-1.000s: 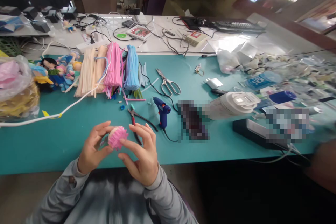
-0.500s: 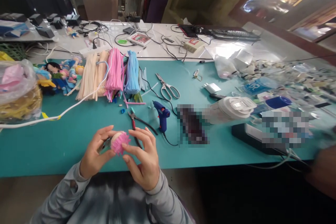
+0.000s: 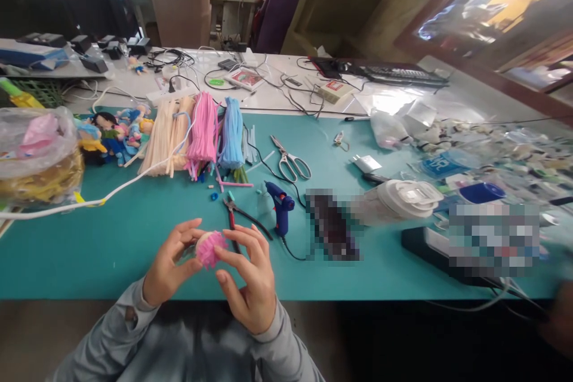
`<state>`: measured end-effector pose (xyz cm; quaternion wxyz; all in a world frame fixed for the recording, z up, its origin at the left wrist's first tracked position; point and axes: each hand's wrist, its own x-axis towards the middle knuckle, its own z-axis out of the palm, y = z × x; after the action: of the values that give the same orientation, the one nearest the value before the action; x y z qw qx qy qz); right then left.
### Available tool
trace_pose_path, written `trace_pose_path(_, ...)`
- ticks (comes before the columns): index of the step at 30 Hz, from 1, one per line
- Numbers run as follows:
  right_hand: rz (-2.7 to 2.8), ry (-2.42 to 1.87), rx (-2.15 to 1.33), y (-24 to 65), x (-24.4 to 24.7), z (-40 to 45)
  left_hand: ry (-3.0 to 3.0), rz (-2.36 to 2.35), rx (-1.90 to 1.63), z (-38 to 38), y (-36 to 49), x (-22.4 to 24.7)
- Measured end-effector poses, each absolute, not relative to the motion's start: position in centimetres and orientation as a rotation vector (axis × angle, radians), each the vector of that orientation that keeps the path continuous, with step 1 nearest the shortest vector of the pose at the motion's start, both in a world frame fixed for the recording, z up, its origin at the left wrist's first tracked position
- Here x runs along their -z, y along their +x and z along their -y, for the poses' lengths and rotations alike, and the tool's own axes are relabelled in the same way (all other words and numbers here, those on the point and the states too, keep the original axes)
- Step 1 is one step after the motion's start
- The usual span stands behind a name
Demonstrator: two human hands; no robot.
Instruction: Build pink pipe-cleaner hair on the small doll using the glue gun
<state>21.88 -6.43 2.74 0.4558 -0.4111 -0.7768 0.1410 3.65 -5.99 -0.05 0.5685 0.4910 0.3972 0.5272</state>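
Observation:
Over the front part of the green mat, my left hand holds a small round pink piece with a frilled surface and a pale back, gripped between thumb and fingers. My right hand is at its right side, an index fingertip touching the frill while the thumb stands apart below. Just beyond my right hand are pliers with red and black handles, partly hidden by the fingers. A blue glue gun stands right of them, its nozzle pointing away to the left.
Scissors lie behind the glue gun. Bundles of cream, pink and blue strips lie farther back, with small dolls to their left. A white cable crosses the left side. A white-lidded cup lies right.
The camera view has shifted, so the scene sits slightly lower and farther right. The pink piece has turned a little in my left hand, showing more frill and less of the pale back.

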Motion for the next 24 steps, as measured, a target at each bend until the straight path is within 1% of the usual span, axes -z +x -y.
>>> trace_pose_path(7,1.909,-0.999,-0.365,21.9,-2.3,6.4,1.131,-0.974,-1.202,6.0,3.7,0.4)
trace_pose_path(18,1.876,-0.983,-0.385,22.2,-1.5,6.5,1.073,-0.893,-1.146,5.8,3.9,0.6)
trace_pose_path(20,1.803,-1.008,-0.461,22.2,-0.9,6.3,0.981,-0.888,-1.224,5.6,4.0,0.8)
trace_pose_path(24,1.672,-1.005,-0.732,21.3,1.2,5.9,0.789,-0.941,-1.351,5.3,4.4,1.2)
